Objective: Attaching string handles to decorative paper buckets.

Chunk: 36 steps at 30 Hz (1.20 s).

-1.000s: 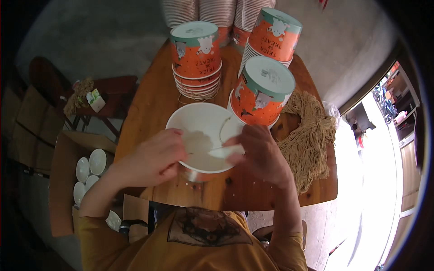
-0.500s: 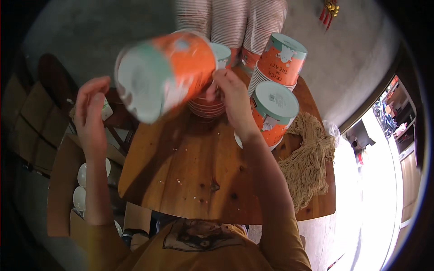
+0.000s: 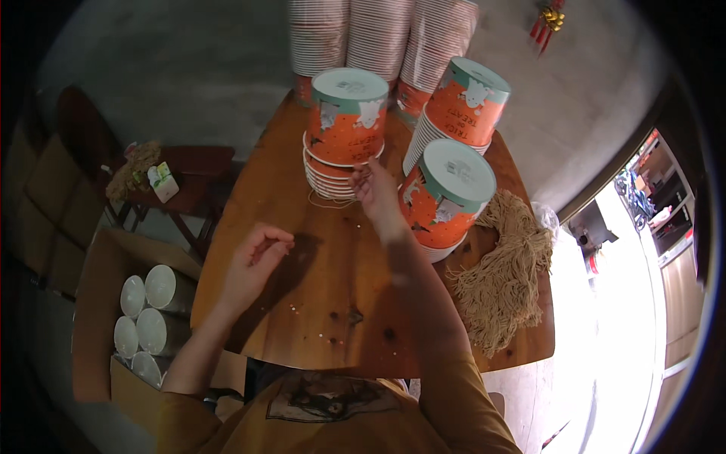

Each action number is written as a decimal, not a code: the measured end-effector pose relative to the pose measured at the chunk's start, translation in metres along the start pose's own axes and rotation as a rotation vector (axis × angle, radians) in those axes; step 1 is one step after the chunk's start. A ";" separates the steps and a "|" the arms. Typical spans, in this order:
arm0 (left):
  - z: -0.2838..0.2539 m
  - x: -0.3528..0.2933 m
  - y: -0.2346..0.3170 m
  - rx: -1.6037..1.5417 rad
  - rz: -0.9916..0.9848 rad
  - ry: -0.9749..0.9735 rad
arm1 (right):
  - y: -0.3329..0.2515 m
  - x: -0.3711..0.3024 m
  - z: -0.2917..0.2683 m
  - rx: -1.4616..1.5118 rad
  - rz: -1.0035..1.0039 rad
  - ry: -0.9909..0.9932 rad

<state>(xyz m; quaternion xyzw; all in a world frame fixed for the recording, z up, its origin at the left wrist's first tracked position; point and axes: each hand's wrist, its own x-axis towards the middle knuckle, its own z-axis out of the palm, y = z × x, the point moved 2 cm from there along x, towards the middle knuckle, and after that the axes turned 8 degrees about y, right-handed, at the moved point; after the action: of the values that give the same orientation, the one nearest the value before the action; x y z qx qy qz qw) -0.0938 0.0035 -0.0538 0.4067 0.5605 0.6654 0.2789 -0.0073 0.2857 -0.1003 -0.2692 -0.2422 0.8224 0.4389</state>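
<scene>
An orange paper bucket [image 3: 348, 125] with a green band and pale cartoon figures stands upside down, base up, on a short nested stack of white-rimmed buckets [image 3: 324, 181]. My right hand [image 3: 372, 193] is at the lower right side of this stack, its fingers bunched; whether they touch the rim I cannot tell. A thin cord [image 3: 330, 203] loops out at the foot of the stack. My left hand [image 3: 257, 265] hovers over the table [image 3: 302, 340] nearer to me, thumb and fingertips drawn together. Anything small in either hand is too fine to make out.
Two more inverted bucket stacks, a nearer one [image 3: 446, 197] and a farther one [image 3: 476, 98], stand at right beside a bundle of tan cords [image 3: 507, 280]. Tall wrapped bucket stacks [image 3: 378, 38] rise behind. A carton [image 3: 98, 318] of nested white-lined cups sits lower left, near a small bench [image 3: 197, 178].
The tilted bucket that was up between my hands now rests inverted on the left stack. My left hand has come down and right, over the table; my right hand has dropped slightly.
</scene>
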 end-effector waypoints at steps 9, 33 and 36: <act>0.066 0.017 -0.042 0.230 0.036 -0.178 | -0.089 -0.155 0.026 -1.426 -1.487 -0.171; 0.168 0.056 -0.100 0.199 0.211 -0.163 | -0.193 -0.178 0.026 -1.393 -1.478 -0.034; 0.167 0.061 -0.042 0.197 0.438 0.026 | -0.207 -0.206 0.036 -1.324 -1.637 -0.028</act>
<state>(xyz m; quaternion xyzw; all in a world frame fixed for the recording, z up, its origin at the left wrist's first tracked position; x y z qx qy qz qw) 0.0140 0.1492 -0.0739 0.5351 0.5245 0.6574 0.0797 0.1887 0.2073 0.1048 -0.1997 -0.7560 -0.0184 0.6230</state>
